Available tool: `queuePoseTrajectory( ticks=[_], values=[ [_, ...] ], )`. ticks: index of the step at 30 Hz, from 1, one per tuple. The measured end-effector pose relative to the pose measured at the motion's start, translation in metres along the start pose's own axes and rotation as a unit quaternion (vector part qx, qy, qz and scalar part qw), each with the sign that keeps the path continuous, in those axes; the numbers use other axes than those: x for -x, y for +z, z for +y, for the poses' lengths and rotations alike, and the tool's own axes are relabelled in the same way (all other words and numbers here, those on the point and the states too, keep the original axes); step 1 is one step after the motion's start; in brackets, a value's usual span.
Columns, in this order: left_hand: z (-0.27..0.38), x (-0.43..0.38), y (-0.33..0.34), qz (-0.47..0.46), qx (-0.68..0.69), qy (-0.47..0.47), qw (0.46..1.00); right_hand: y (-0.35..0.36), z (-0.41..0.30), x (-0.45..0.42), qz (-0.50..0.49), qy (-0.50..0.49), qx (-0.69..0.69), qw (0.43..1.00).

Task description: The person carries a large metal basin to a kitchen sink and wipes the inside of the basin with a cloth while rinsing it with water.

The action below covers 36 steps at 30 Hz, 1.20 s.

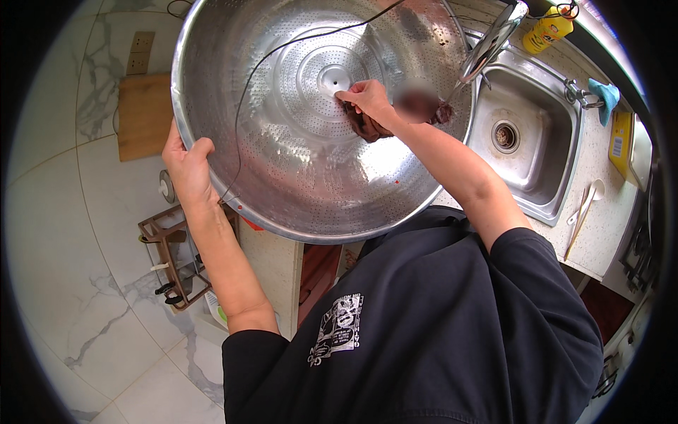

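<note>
A large perforated metal basin [312, 180], like a colander, is tilted before me, a thin dark cord lying across it. My left hand [186, 164] grips its rim at the left. Inside the basin, my right hand [368, 100] pinches the edge of a dark reddish-brown, wet-looking piece [365, 124], perhaps meat. More dark red material [442, 112] lies to the right of that hand, partly blurred. Small red specks dot the metal.
Right of the basin is a steel sink [529, 132] with a faucet [582, 98] and blue cloth [605, 98]. A yellow bottle [548, 32] stands behind it. A white spoon [597, 190] and chopsticks [578, 228] lie on the counter. At left are a wooden board [143, 119] and a brown rack [172, 259].
</note>
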<state>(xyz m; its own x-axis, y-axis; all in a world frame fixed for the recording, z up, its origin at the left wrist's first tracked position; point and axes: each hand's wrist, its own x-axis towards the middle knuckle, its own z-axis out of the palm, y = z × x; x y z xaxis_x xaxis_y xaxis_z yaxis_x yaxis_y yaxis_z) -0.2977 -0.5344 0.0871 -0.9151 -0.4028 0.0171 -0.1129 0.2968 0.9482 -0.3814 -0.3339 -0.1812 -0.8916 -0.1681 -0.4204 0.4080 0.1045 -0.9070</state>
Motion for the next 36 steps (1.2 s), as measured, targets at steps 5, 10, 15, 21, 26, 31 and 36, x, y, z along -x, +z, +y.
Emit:
queuePoseTrajectory(
  ticks=[5, 10, 15, 21, 26, 31, 36],
  values=[
    [0.003, 0.001, 0.004, 0.004, 0.010, 0.001, 1.000, -0.003, 0.002, -0.001, -0.017, -0.010, -0.008, 1.000],
    [0.005, 0.001, 0.005, -0.001, 0.012, 0.001, 1.000, -0.002, 0.007, -0.003, -0.016, -0.022, -0.040, 0.999],
    [0.002, -0.001, 0.003, -0.004, 0.007, 0.003, 1.000, -0.002, 0.004, -0.002, -0.015, -0.013, -0.029, 0.999],
    [0.000, -0.002, 0.001, 0.000, 0.000, -0.007, 1.000, -0.003, 0.002, -0.002, -0.020, 0.000, -0.006, 1.000],
    [0.003, -0.003, 0.005, 0.002, -0.002, -0.001, 1.000, -0.005, 0.003, -0.002, -0.015, -0.002, -0.045, 0.999],
    [-0.002, -0.004, -0.002, 0.002, 0.000, -0.004, 1.000, -0.005, -0.008, 0.006, -0.032, 0.021, -0.011, 0.999],
    [0.001, -0.004, 0.004, 0.001, -0.005, 0.001, 1.000, -0.005, 0.002, -0.004, -0.028, 0.027, -0.044, 0.998]
  ],
)
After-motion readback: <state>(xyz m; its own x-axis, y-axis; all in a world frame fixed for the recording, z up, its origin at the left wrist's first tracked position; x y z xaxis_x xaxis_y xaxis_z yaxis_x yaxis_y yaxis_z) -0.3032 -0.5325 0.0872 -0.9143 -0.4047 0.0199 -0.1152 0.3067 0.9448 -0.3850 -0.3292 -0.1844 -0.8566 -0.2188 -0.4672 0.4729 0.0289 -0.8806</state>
